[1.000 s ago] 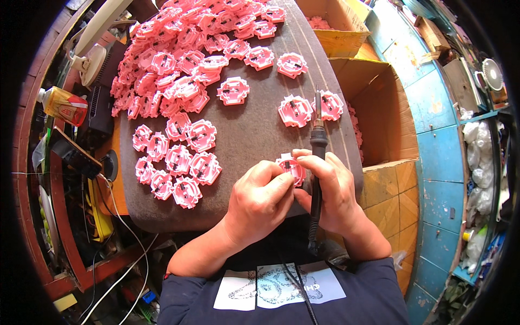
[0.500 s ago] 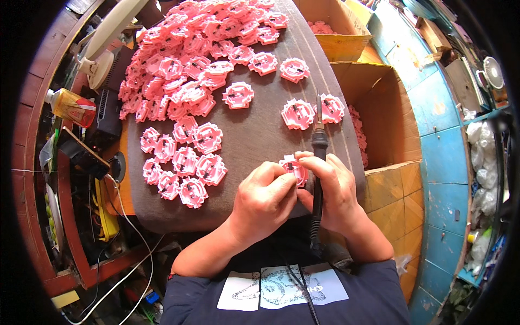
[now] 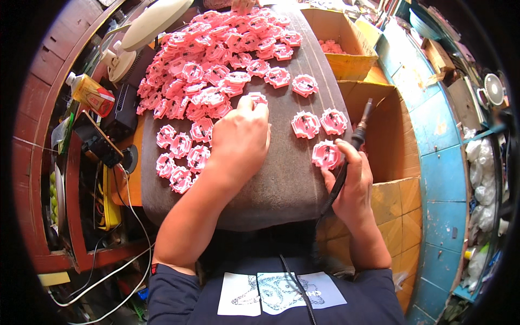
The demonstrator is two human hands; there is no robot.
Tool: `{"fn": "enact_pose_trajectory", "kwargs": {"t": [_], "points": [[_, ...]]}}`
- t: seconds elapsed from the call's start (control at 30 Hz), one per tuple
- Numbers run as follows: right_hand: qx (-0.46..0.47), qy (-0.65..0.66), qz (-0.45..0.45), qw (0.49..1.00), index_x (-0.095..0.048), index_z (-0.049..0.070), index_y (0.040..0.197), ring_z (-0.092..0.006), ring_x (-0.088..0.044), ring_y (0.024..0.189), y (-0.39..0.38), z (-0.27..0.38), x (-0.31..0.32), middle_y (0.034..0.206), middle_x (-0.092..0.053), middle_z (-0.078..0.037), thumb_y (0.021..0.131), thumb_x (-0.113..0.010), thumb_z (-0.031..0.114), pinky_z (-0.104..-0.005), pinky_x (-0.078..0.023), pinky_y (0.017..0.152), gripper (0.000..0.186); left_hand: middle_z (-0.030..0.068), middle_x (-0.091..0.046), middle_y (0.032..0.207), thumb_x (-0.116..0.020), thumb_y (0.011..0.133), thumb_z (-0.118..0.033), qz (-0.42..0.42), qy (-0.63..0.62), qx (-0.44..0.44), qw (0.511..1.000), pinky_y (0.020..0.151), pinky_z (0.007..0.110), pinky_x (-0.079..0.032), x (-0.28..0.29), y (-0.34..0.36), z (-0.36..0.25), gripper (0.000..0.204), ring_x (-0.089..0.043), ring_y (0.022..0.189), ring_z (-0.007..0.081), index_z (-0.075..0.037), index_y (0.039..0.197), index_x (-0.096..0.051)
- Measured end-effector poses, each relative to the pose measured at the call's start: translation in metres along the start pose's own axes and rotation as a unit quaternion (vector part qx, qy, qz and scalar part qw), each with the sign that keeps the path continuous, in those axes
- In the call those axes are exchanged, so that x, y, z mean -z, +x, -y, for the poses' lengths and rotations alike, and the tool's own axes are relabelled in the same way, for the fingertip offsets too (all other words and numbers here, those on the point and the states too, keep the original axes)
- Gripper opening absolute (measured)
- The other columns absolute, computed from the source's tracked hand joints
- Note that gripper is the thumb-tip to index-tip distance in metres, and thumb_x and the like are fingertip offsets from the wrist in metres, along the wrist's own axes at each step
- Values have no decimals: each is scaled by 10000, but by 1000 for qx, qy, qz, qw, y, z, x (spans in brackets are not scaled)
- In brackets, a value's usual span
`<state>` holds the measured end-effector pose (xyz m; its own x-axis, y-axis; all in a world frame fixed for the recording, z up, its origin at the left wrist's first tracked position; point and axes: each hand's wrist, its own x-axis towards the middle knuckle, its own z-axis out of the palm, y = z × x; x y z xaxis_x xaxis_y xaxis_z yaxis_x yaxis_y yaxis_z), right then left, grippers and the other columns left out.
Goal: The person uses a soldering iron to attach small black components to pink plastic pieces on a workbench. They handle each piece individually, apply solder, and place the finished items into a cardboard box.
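My left hand [image 3: 241, 132] reaches over the dark tabletop [image 3: 281, 189] to the near edge of a big heap of pink plastic parts [image 3: 192, 70]. Its fingers are closed on one pink part [image 3: 258, 98], which they partly hide. A soldering iron [image 3: 357, 132] is in my right hand [image 3: 352, 184], its tip pointing up and away. Thumb and forefinger of that hand are also at the edge of another pink part [image 3: 326, 155] near the table's right side. Two more pink parts [image 3: 306, 125] lie just beyond it. Several others [image 3: 180, 144] sit in a cluster left of my left forearm.
Another person's hand [image 3: 244, 5] shows at the heap's far end. Open cardboard boxes [image 3: 390, 119] stand along the right side, pink parts inside. At left are a white lamp [image 3: 154, 24], a bottle [image 3: 91, 95], a propped phone [image 3: 96, 138] and cables [image 3: 142, 222].
My hands have parted. The left moved forward to a pink part by the heap; the right moved right with the iron, and the part formerly between both hands is now at its fingertips.
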<state>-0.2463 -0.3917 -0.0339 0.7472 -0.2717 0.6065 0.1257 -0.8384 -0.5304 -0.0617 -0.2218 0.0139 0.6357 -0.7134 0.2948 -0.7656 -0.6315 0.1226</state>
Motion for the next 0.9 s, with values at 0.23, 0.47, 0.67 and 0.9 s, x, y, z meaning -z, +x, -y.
{"fn": "enact_pose_trajectory", "kwargs": {"t": [0.23, 0.47, 0.67, 0.9], "points": [[64, 76, -76, 992, -517, 12, 1326, -417, -675, 926, -21, 7, -9, 1207, -696, -268, 833, -737, -48, -497, -536, 849, 543, 182, -653, 1037, -691, 952, -154, 26, 68, 12, 997, 749, 440, -614, -27, 18, 0, 153, -741, 866, 346, -47, 1061, -673], [68, 159, -29, 984, -508, 25, 1340, -443, -698, 888, -30, 24, -29, 1136, -696, -264, 837, -774, -58, -500, -577, 755, 575, 168, -641, 996, -717, 899, -9, 9, -237, -82, 968, 739, 448, -590, 6, -61, -34, 148, -701, 892, 380, -20, 1022, -637], [116, 129, -37, 984, -517, 30, 1335, -414, -679, 816, -26, 28, -34, 1069, -688, -227, 833, -771, -89, -492, -561, 690, 575, 159, -676, 1073, -769, 837, 40, -9, -296, -95, 950, 764, 425, -611, -3, -89, -40, 315, -718, 939, 366, -5, 1138, -686], [117, 146, -21, 982, -546, 35, 1341, -373, -640, 758, -24, 24, -30, 1020, -681, -186, 844, -734, -102, -454, -529, 656, 549, 170, -666, 1085, -756, 839, 64, -4, -318, -109, 942, 785, 427, -609, -6, -89, -41, 338, -715, 939, 371, -3, 1164, -691]]}}
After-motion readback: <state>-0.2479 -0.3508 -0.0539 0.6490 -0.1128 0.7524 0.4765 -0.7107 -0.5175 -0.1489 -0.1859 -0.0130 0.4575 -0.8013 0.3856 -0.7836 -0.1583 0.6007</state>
